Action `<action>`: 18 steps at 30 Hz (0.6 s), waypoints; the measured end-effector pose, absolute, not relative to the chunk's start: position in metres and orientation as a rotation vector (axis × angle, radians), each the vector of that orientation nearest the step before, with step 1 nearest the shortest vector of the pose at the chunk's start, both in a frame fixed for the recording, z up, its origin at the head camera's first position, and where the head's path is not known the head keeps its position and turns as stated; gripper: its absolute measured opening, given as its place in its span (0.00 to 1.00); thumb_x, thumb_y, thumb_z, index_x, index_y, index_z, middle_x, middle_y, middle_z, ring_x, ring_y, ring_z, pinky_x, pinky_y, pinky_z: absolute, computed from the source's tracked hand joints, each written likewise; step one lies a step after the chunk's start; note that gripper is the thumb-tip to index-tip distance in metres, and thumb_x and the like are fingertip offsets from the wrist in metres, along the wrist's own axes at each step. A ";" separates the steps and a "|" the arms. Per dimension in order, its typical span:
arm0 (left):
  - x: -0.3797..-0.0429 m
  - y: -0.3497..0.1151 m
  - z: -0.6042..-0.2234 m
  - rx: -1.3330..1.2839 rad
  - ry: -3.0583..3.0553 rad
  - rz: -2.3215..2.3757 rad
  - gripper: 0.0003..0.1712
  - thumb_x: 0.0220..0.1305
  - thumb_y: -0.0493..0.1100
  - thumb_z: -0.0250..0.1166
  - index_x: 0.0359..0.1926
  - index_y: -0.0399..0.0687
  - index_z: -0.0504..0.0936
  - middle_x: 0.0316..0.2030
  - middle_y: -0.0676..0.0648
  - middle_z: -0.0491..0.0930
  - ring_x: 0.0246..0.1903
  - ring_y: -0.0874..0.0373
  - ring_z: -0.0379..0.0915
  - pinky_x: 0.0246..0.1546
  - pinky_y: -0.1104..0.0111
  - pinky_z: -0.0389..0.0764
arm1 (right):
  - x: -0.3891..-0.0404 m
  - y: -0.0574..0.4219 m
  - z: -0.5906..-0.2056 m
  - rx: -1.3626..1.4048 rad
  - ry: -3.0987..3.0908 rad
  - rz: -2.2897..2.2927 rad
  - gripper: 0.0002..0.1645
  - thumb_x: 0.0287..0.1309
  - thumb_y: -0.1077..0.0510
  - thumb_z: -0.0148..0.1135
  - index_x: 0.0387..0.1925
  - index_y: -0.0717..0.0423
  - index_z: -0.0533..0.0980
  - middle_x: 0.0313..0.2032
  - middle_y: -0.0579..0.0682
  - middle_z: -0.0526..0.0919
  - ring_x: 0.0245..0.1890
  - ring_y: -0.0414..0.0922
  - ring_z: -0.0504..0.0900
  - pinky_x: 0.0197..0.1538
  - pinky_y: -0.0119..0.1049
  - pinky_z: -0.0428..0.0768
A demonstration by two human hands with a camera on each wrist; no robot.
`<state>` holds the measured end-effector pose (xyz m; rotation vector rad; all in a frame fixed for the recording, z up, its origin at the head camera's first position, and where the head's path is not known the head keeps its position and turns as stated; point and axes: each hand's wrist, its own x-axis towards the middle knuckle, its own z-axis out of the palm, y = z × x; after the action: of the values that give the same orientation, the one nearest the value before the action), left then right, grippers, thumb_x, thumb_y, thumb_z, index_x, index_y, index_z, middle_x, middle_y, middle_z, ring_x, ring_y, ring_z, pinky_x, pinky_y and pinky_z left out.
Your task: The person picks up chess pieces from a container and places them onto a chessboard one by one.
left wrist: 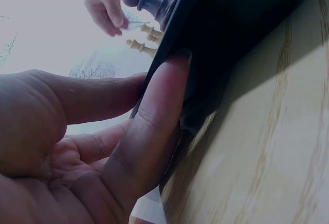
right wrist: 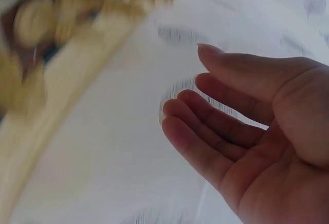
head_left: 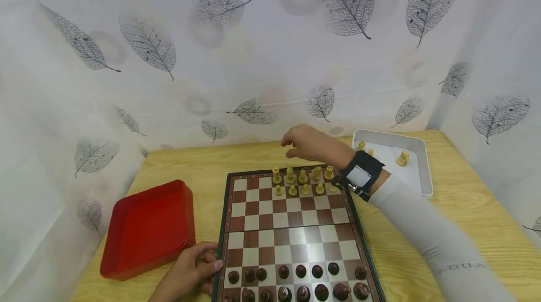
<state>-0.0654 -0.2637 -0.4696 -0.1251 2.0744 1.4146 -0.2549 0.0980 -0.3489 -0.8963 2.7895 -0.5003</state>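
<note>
A chessboard (head_left: 291, 236) in red-brown and cream squares lies on the table. My left hand (head_left: 190, 269) pinches its left edge, the thumb on the rim and a finger underneath, as the left wrist view shows. Above the far edge hovers my right hand (head_left: 313, 144), its fingers loosely bent and nothing between them; the right wrist view shows the same bare fingers (right wrist: 200, 147). Pale yellow chess pieces (head_left: 303, 176) stand in two rows at the far right of the board. Dark brown chess pieces (head_left: 303, 293) fill the two near rows, with a gap among the pawns.
A white tray (head_left: 427, 166) holding a few yellow pieces (head_left: 402, 158) stands right of the board, partly behind the right wrist. On the left sits a red tray (head_left: 148, 227). A leaf-patterned curtain (head_left: 262, 58) hangs behind the wooden table (head_left: 203, 161).
</note>
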 end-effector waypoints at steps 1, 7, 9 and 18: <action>-0.065 -0.264 -0.470 -0.127 2.072 1.417 0.42 0.66 0.47 0.72 0.70 0.25 0.66 0.40 0.43 0.82 0.32 0.53 0.83 0.33 0.56 0.91 | -0.257 0.105 -0.346 -0.871 2.807 -0.506 0.21 0.67 0.57 0.69 0.58 0.61 0.82 0.58 0.58 0.86 0.55 0.55 0.86 0.60 0.49 0.85; -0.065 -0.264 -0.470 -0.132 2.062 1.420 0.42 0.67 0.47 0.72 0.71 0.26 0.66 0.40 0.43 0.82 0.34 0.53 0.83 0.34 0.56 0.91 | -0.266 0.150 -0.337 -0.737 2.867 -0.505 0.22 0.67 0.59 0.69 0.59 0.64 0.81 0.58 0.62 0.85 0.54 0.57 0.86 0.57 0.51 0.86; -0.065 -0.263 -0.470 -0.128 2.058 1.424 0.42 0.67 0.47 0.72 0.71 0.26 0.66 0.40 0.43 0.82 0.34 0.53 0.83 0.34 0.56 0.91 | -0.268 0.162 -0.336 -0.708 2.873 -0.492 0.22 0.67 0.60 0.68 0.60 0.65 0.80 0.58 0.64 0.84 0.54 0.58 0.85 0.56 0.52 0.86; -0.066 -0.262 -0.469 -0.143 2.045 1.426 0.42 0.67 0.47 0.72 0.71 0.27 0.65 0.41 0.43 0.82 0.35 0.53 0.82 0.35 0.56 0.91 | -0.279 0.214 -0.344 -0.549 2.886 -0.451 0.21 0.67 0.60 0.67 0.57 0.69 0.80 0.54 0.67 0.85 0.53 0.61 0.84 0.55 0.55 0.85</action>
<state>-0.0659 -0.2621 -0.4688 -0.1432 2.0450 1.4260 -0.2791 0.2143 -0.3443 -0.5492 2.8865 -0.4509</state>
